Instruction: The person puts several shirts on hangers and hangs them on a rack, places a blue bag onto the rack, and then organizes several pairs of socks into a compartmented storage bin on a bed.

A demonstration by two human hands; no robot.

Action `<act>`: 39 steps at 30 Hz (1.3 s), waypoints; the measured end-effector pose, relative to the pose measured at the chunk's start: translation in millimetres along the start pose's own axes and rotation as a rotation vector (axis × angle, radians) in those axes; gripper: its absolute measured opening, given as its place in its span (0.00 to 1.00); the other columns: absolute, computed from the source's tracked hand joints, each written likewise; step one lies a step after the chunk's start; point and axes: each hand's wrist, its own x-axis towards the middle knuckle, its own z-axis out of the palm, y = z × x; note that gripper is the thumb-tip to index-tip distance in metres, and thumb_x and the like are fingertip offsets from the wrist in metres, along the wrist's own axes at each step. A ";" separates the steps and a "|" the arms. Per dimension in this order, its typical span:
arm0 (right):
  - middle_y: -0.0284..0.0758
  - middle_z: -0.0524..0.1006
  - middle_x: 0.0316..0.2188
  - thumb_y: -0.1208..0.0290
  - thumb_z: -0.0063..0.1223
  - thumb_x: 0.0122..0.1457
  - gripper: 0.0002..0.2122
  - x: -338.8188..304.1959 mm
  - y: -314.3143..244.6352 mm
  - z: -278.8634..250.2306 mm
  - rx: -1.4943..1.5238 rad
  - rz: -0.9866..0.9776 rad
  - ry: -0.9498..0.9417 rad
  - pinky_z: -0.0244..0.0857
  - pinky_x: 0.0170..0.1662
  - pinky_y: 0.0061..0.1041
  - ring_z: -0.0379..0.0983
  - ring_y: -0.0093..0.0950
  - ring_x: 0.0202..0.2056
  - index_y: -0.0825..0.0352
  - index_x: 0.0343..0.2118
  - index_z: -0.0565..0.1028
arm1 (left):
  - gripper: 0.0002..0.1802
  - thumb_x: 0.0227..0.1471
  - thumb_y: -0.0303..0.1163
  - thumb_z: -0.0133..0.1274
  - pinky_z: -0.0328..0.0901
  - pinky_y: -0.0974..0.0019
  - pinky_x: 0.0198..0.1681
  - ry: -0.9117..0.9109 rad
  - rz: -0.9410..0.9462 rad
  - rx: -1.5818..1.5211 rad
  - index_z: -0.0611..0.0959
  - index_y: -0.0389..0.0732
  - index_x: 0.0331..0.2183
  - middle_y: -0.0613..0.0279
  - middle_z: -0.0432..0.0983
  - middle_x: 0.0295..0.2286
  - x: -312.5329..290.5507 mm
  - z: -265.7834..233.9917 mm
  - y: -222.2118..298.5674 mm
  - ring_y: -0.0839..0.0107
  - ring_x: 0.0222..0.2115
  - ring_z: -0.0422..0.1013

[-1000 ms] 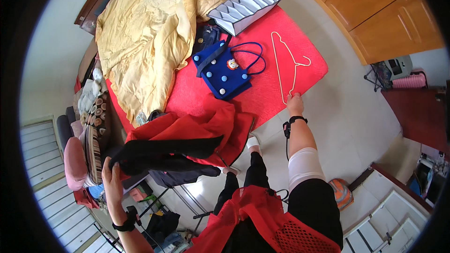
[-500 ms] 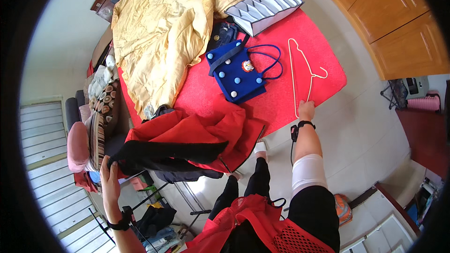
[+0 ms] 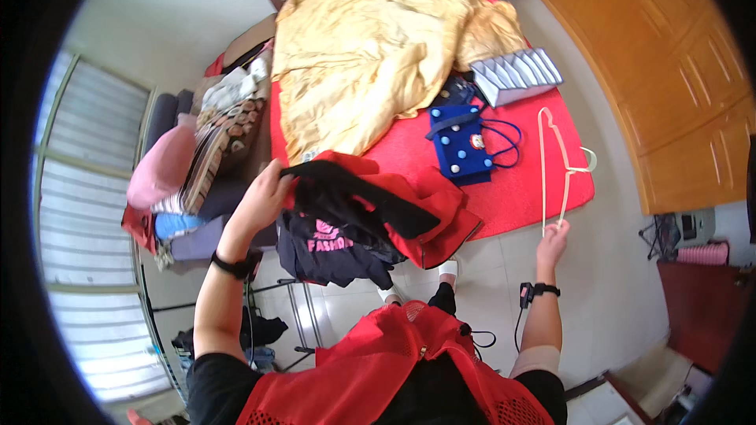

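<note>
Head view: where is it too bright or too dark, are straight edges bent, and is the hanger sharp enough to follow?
In the head view, the window is brightest, partly washed out; the held garment shows little detail in its black part; the wardrobe looks bowed and corners go black; the hanger is slightly soft, but its pale outline stands out mostly against the bed.

a single pink word [image 3: 331,245] in bold capital letters stands printed on a dark garment [image 3: 340,266], directly below a small pink motif [image 3: 324,228]; the lettering runs almost level, the right way up, and is clearly legible.
</note>
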 end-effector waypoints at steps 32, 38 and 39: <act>0.35 0.83 0.28 0.71 0.49 0.67 0.11 -213.1 -415.9 -37.5 0.240 -0.550 -0.731 0.70 0.39 0.25 0.78 0.22 0.32 0.70 0.36 0.82 | 0.14 0.57 0.36 0.56 0.68 0.48 0.37 0.280 0.448 0.047 0.72 0.35 0.35 0.40 0.76 0.29 -38.5 -61.9 5.9 0.41 0.34 0.74; 0.39 0.83 0.28 0.69 0.49 0.67 0.12 -204.3 -438.1 -22.3 0.229 -0.633 -0.640 0.70 0.39 0.26 0.79 0.26 0.32 0.71 0.35 0.82 | 0.12 0.57 0.34 0.55 0.68 0.48 0.38 0.342 0.479 0.021 0.72 0.36 0.34 0.44 0.75 0.34 -56.7 -63.2 53.0 0.42 0.36 0.74; 0.39 0.83 0.27 0.69 0.49 0.67 0.12 -206.1 -441.4 -17.7 0.286 -0.648 -0.650 0.71 0.39 0.27 0.80 0.28 0.31 0.70 0.34 0.83 | 0.12 0.57 0.34 0.55 0.68 0.48 0.38 0.353 0.491 0.016 0.72 0.36 0.35 0.44 0.75 0.34 -57.9 -63.6 52.8 0.42 0.36 0.74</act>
